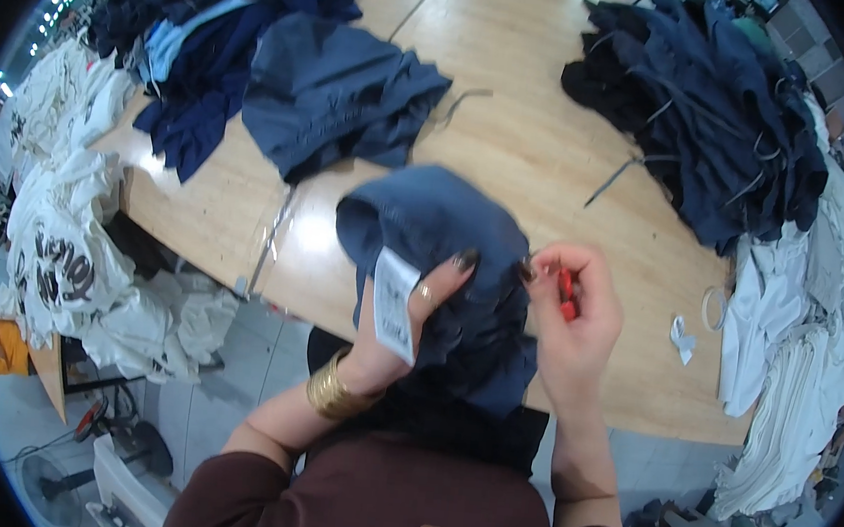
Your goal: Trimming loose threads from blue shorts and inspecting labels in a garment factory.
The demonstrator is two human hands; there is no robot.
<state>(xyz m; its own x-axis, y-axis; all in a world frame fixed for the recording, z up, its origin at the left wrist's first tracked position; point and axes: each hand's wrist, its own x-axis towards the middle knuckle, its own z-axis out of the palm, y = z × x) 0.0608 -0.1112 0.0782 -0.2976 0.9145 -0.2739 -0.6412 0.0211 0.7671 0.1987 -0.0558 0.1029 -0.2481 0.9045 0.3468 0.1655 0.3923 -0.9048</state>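
Observation:
A dark blue-grey garment (pixel 457 211) hangs over the table's near edge in front of me. My left hand (pixel 437 290) is closed on it, with the thumb on top of the cloth and the fingers hidden underneath. A white printed label (pixel 395 306) dangles beside that hand's wrist. My right hand (pixel 587 303) is closed, its thumb and forefinger pinched together at the garment's right edge. Within its curled fingers sits a small red tool (pixel 567 294), mostly covered; its exact kind does not show. Whether the fingertips pinch cloth or a thread is too small to tell.
A crumpled blue-grey garment (pixel 331 95) lies beyond my hands, beside a dark clothing heap (pixel 210 44). Another dark pile (pixel 706 118) stands far right. White garments fill the left (pixel 67 243) and right (pixel 778 385). A white scrap (pixel 681 338) rests on the wooden table (pixel 512 151).

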